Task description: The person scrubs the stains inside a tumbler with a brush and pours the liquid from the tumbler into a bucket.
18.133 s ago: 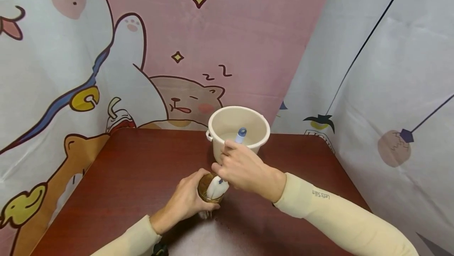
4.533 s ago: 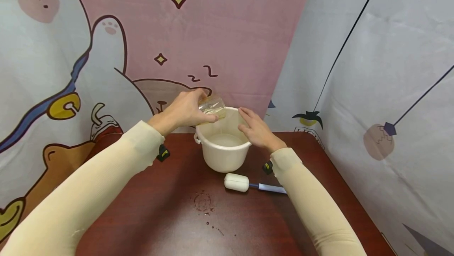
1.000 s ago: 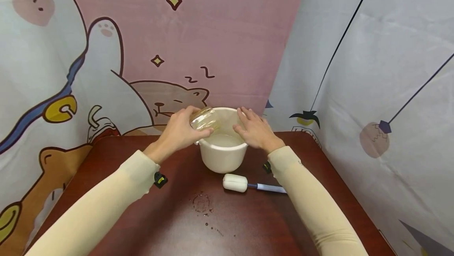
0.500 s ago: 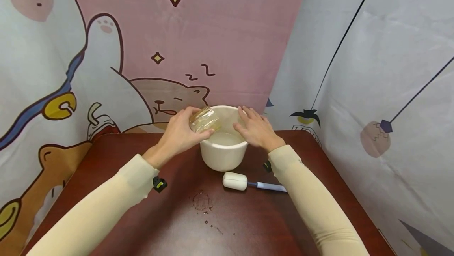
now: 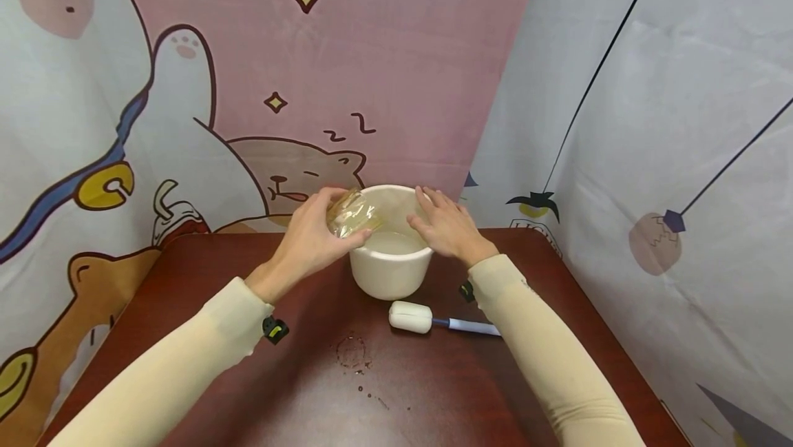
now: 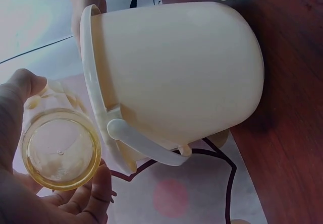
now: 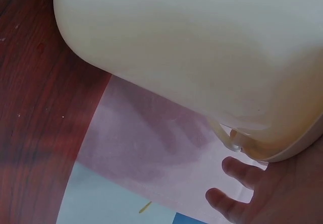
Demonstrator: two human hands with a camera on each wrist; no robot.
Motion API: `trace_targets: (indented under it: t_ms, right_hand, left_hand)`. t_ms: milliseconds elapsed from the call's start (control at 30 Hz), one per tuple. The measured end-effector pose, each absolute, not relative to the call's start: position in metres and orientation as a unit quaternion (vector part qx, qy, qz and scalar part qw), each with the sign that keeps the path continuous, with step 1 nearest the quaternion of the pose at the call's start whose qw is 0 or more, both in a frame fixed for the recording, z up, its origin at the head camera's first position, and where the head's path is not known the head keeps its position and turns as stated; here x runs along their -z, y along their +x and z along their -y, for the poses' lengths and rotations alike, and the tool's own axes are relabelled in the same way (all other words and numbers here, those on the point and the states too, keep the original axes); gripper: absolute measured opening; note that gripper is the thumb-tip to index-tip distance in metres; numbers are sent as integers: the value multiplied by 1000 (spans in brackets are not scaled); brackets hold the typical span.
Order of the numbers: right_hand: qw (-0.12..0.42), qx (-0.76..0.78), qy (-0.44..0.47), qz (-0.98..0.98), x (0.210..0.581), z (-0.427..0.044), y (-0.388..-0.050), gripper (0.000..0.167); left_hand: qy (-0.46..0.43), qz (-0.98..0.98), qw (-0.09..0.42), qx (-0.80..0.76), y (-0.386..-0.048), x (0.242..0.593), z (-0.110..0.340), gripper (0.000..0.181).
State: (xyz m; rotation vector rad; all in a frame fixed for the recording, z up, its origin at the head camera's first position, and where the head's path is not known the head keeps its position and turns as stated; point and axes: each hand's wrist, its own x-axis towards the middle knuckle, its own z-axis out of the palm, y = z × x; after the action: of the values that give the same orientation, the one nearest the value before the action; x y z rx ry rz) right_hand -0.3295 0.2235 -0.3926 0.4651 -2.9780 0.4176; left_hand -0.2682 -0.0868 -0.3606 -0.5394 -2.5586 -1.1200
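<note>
My left hand (image 5: 312,233) grips a clear amber-tinted drinking glass (image 5: 354,214), fingers and thumb around its side. The glass is tilted at the left rim of a cream bucket (image 5: 390,275), its mouth towards the inside. In the left wrist view the round base of the glass (image 6: 60,148) faces the camera, beside the bucket's rim and handle. My right hand (image 5: 451,226) rests at the bucket's right rim with its fingers extended. Cloudy liquid (image 5: 393,243) lies in the bottom of the bucket.
A sponge bottle brush (image 5: 411,317) with a white head and blue handle lies before the bucket, its handle end hidden by the right forearm. A wet ring (image 5: 351,352) and several drops mark the dark red table (image 5: 297,378). Printed cloth hangs behind.
Earlier, my right hand worked the brush inside the glass; the brush now lies on the table. The glass has moved to the bucket and, within the last second, turned slightly in my left hand.
</note>
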Motion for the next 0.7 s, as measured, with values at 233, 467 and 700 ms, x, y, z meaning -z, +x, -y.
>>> trace_targets:
  t_ms: [233, 467, 700]
  right_hand:
    - [51, -148, 153, 976, 394, -224, -329, 85]
    - [52, -151, 155, 975, 394, -224, -330, 83]
    - [61, -157, 158, 973, 395, -224, -330, 82]
  left_hand:
    - [-183, 888, 151, 395, -264, 363, 89, 89]
    - [-186, 886, 162, 393, -260, 370, 91, 89]
    - [-180, 887, 162, 393, -255, 375, 92, 89]
